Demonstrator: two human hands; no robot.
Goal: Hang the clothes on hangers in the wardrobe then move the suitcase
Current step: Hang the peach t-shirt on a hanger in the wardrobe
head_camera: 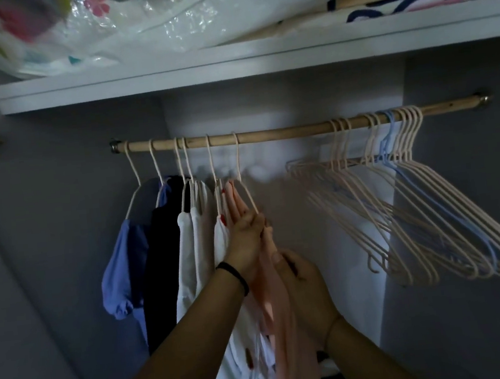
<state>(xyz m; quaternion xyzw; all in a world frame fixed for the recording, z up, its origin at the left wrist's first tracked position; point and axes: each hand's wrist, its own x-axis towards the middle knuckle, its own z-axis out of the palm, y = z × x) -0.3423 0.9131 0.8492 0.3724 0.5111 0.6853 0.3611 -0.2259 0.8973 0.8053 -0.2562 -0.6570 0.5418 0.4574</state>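
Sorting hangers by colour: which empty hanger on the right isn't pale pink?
The blue hanger, hooked on the rod near its right end; the other empty hangers are pink.

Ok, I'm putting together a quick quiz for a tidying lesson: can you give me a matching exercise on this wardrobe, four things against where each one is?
Things
1. blue top
2. pink garment
3. empty hangers
4. plastic bag

Places
A. on the shelf above the rail
B. bunched at the right end of the rail
C. far left on the rail
D. between the left hand and the right hand

Pairs: 1-C, 2-D, 3-B, 4-A
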